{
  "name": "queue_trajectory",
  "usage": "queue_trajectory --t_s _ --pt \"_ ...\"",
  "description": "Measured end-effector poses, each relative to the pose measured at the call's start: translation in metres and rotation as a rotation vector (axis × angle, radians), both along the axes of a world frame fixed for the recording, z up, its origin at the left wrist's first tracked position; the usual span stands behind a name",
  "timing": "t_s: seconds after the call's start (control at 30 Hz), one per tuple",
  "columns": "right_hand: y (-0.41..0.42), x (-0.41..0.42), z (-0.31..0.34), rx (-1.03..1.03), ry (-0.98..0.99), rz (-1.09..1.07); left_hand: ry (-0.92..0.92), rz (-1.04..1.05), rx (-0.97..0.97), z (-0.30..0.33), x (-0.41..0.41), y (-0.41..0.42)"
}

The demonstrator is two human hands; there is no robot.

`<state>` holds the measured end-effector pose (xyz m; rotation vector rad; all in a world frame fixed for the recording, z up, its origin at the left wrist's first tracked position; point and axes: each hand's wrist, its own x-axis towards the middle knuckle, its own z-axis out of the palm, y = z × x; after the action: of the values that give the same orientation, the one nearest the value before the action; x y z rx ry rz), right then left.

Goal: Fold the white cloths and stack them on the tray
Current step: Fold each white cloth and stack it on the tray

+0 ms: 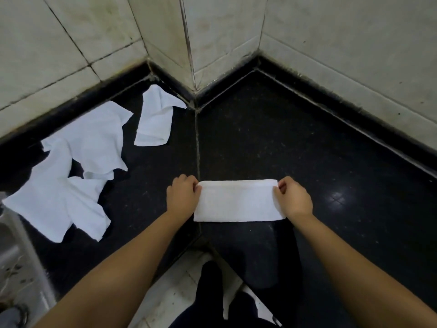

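Two pinches, left hand [183, 195] and right hand [292, 197], clamp the folded cloth's [238, 202] far corners; it's light, limp terry, so keep hold there.

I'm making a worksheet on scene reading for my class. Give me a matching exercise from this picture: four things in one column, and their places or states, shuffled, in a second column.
Things:
1. folded cloth
2. small loose cloth
3. pile of crumpled cloths
4. metal tray

Places or states:
A. at the picture's left edge, only partly in view
B. alone near the tiled wall corner
C. spread in a heap on the left of the black counter
D. flat rectangle, pinched at its far corners by left hand and right hand

Pairs: 1-D, 2-B, 3-C, 4-A
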<state>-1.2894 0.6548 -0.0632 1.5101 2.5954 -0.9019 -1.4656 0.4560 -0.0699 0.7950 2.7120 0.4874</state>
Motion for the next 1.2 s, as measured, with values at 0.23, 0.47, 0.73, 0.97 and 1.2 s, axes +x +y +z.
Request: queue_trajectory --t_s 0.23,0.47,0.73,0.97,1.2 --pt "-0.006 0.011 0.004 0.063 -0.072 0.018 0.184 -0.321 -0.070 0.014 0.012 0.031" --pt "-0.034 0.029 0.008 0.111 -0.245 0.081 0.162 -1.189 -0.208 0.020 0.058 0.137" --pt "-0.022 0.027 0.021 -0.152 -0.143 -0.031 0.206 -1.302 -0.288 0.032 0.048 0.152" --pt "0.031 -0.003 0.073 -0.344 0.443 -0.214 -0.133 -0.770 0.059 0.102 0.005 0.152" --pt "0.042 -0.025 0.160 -0.095 0.865 -0.086 0.083 -0.581 0.651 0.164 -0.014 0.154"
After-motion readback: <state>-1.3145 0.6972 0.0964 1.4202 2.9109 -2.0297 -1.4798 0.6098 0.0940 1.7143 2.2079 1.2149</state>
